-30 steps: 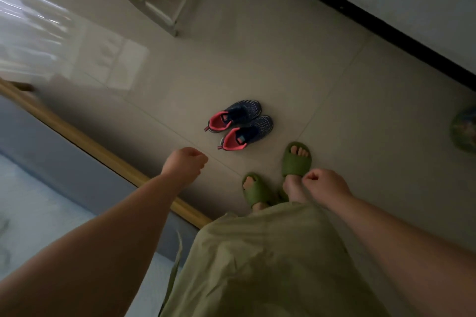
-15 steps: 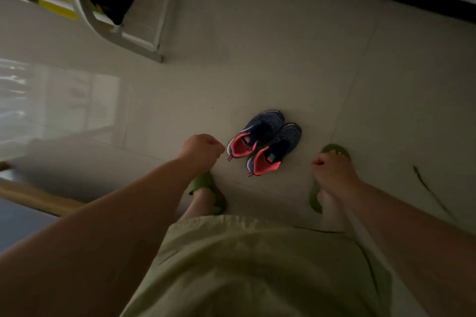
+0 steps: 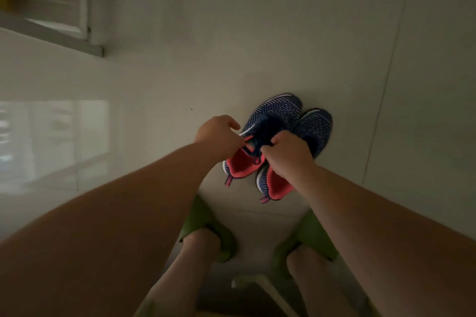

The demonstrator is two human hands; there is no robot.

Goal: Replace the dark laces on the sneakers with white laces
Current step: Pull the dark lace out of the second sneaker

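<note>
Sneakers (image 3: 280, 141), frame centre, floor (image 3: 206, 33): dark laces (image 3: 265, 134) pinched by right hand (image 3: 288, 154); left hand (image 3: 219, 134) loosely curled, grasp unclear. Step: unlacing begun; knot loosening judged next.

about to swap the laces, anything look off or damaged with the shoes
Nothing stands out. The two sneakers sit side by side, upright on the tile floor, with no visible damage. Dim light hides fine detail, and no white laces are in view.

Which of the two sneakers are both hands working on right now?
The left sneaker: the left hand and the right hand both meet at its dark laces. The right sneaker lies beside it, partly under the right hand.
</note>
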